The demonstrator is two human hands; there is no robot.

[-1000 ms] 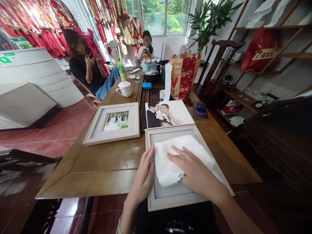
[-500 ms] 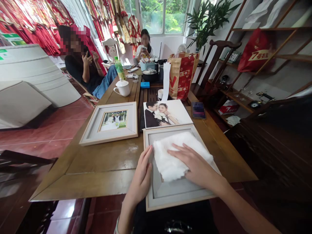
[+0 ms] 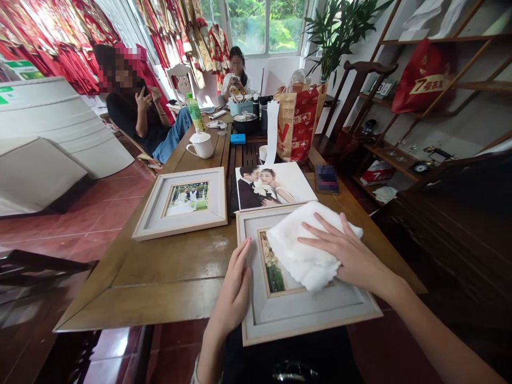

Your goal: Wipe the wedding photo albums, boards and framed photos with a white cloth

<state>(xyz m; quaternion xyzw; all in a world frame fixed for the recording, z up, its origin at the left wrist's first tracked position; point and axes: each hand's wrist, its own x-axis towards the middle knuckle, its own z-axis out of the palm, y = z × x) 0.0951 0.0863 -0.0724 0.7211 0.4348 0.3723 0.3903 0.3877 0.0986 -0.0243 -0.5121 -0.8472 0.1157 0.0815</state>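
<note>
A picture frame (image 3: 256,314) with a pale wooden border and light grey mat lies at the table's near edge, its near end jutting over. Part of a photo (image 3: 273,272) shows inside it; a folded white cloth (image 3: 296,234) covers the rest. My right hand (image 3: 348,256) lies on the cloth with its fingers spread, pressing it against the frame's right half. At the frame's left edge, my left hand (image 3: 236,285) grips the border, fingers together and stretched along it.
Left on the table is a similar frame (image 3: 220,216) with a photo. A couple's portrait print (image 3: 294,184) touches the far side of my frame. Beyond stand a white lidded mug (image 3: 201,145), a paper bag (image 3: 298,122) and a green bottle (image 3: 196,113). Two people sit farther back.
My right hand has slid the white cloth to the right and slightly away from me, uncovering the photo's left part. My left hand has stayed at the frame's left edge.
</note>
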